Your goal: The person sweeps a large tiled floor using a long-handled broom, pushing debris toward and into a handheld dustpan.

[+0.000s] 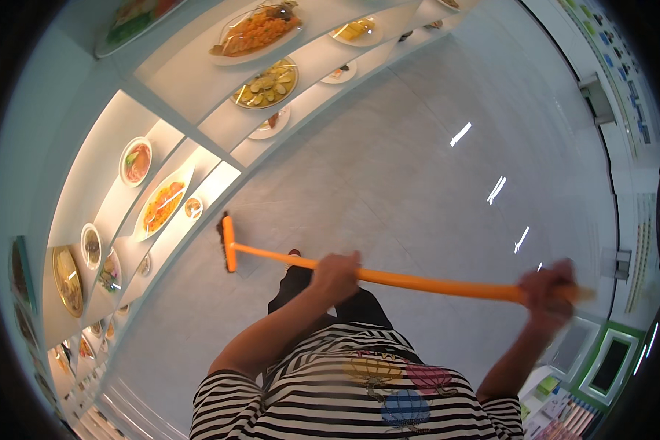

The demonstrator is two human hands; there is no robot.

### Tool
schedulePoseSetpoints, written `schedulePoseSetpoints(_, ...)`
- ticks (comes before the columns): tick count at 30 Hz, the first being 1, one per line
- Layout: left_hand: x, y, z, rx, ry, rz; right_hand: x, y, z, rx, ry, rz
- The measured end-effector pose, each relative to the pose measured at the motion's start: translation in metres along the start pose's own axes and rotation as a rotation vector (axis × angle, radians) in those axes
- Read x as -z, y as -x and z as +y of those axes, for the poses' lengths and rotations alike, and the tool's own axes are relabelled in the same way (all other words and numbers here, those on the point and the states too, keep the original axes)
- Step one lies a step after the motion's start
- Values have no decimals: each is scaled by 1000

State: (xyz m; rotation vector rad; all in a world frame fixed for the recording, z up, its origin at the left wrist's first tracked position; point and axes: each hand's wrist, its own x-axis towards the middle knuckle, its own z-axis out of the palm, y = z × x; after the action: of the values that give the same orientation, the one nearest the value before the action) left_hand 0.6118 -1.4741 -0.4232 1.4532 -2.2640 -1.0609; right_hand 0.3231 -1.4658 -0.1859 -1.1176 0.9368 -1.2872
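An orange push broom (436, 284) crosses in front of my body, its long handle running from the right side down to the left. My left hand (336, 277) is wrapped round the middle of the handle. Near the handle's upper end, my right hand (548, 293) is closed on it too, a little blurred. The orange broom head (229, 243), with dark bristles along its far-left side, rests on the grey floor (418, 191) close to the base of the lit shelves.
White lit shelves (227, 167) curve along the left, holding several dishes of food, among them an oval plate (163, 202) and a white bowl (135, 162). On the right stands a wall with a green-framed panel (607, 365). A dark shoe (294, 253) shows below me.
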Motion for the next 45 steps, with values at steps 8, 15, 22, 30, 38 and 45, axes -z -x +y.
schedulePoseSetpoints(8, -39, 2, -122, 214, 13, 160, -55, -46, 105, -355, 18, -30)
schedulePoseSetpoints(15, -19, -150, -31, -203, 169, 197, -37, -48, 5, 32, 470, 238)
schedulePoseSetpoints(22, -59, -216, 88, -517, 187, -122, -79, 22, -40, 239, 1115, 546)
schedulePoseSetpoints(30, -20, -87, 134, -740, 185, -317, -40, 162, -134, 244, 422, 566)
schedulePoseSetpoints(38, -70, -14, -88, -165, -227, -420, 2, 81, 106, -197, -143, 226)
schedulePoseSetpoints(45, -128, -58, -44, -182, -108, -394, 75, 83, 71, -335, -29, 305)
